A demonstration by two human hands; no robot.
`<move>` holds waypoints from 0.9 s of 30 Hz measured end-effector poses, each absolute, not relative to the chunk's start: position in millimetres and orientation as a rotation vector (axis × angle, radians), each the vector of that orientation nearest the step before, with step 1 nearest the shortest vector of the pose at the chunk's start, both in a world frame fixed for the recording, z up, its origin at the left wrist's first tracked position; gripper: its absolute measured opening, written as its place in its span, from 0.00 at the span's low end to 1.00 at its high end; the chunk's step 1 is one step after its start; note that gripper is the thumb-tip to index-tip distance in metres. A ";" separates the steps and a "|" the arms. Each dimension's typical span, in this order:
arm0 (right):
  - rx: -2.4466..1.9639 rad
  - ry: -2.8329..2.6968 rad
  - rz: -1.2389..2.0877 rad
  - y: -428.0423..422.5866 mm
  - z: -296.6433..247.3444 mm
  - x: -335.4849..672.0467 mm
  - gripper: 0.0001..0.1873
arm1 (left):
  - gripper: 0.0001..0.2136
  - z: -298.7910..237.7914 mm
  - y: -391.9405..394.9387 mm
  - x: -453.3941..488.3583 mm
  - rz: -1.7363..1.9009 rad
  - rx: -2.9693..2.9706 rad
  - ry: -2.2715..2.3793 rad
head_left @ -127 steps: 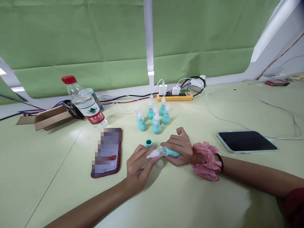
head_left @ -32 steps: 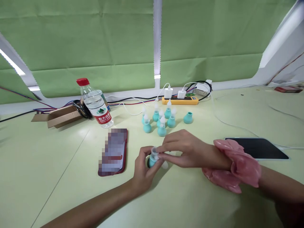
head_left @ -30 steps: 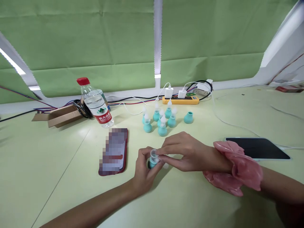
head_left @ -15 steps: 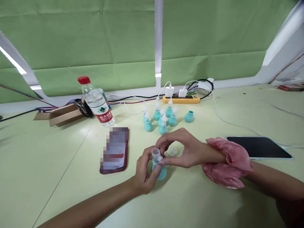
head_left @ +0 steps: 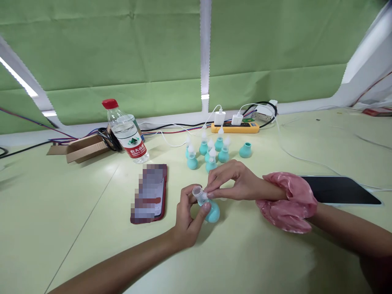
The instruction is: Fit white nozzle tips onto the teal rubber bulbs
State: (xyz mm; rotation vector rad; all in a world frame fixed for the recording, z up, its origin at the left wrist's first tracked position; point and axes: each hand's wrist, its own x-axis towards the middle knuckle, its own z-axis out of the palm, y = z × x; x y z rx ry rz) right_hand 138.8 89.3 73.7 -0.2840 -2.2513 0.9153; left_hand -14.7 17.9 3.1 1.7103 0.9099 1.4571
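My left hand (head_left: 187, 216) grips a teal rubber bulb (head_left: 212, 210) with a clear plastic collar (head_left: 198, 192) on its neck, tilted to the left just above the table. My right hand (head_left: 232, 181), with a pink scrunchie (head_left: 289, 201) on the wrist, pinches the clear collar from the right with thumb and fingers. Behind the hands stands a cluster of several teal bulbs with white tips (head_left: 208, 150), and one teal bulb without a tip (head_left: 245, 150) stands to their right.
A red-cased phone (head_left: 150, 192) lies left of my hands, and a dark tablet (head_left: 339, 190) lies at the right. A water bottle (head_left: 126, 132), a cardboard box (head_left: 81, 148) and a yellow power strip (head_left: 235, 128) with chargers and cables stand at the back of the pale green table (head_left: 61, 212).
The bulb was stood up and then tipped leftward in my left hand. My right hand stayed pinched on the clear collar and rose slightly. A small clear piece seen by the fingers is hidden now.
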 end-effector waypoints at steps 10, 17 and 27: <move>-0.290 -2.244 0.624 80.4 77.3 140.1 0.06 | 0.12 0.5 19.7 -12.8 1.496 1.653 0.924; -0.278 -2.262 1.110 93.5 75.0 143.5 0.11 | 0.13 2.3 18.1 -15.2 1.408 1.753 0.842; -0.345 -2.232 1.210 94.5 73.4 142.6 0.10 | 0.13 -1.2 19.9 -15.1 1.439 1.735 0.883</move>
